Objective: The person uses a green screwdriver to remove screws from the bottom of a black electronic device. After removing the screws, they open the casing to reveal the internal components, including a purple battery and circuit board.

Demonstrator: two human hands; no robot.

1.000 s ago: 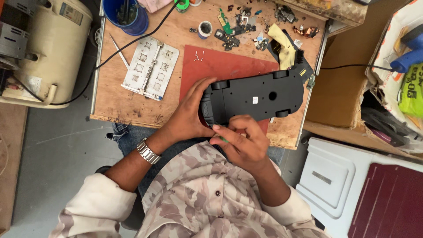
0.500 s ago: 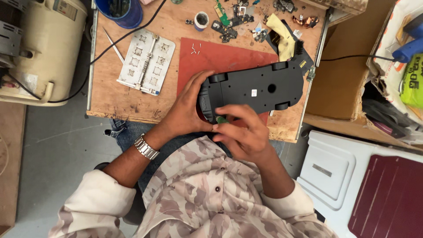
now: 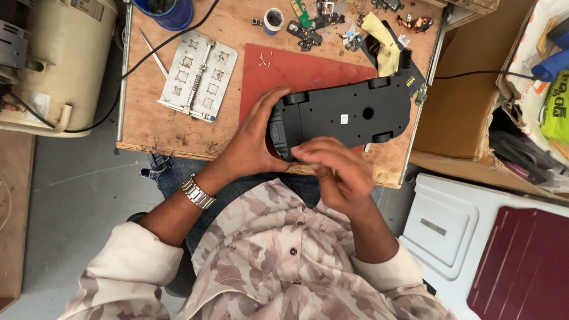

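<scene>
The right hand (image 3: 335, 172) has slid along the near edge of the black plastic casing (image 3: 347, 115), fingers pinched together there, while the left hand (image 3: 255, 142) grips its left end over the red mat (image 3: 296, 68).

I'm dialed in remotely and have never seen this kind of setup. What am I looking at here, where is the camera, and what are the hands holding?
There is no machine: a person works with bare hands, filmed from a camera on their head looking down. The left hand grips the end of a flat black plastic casing lying on a red mat on the wooden workbench. The right hand pinches something small at the casing's near edge; what it is stays hidden. Nearby lie a metal holding plate, tiny screws, and scattered small parts.
</scene>
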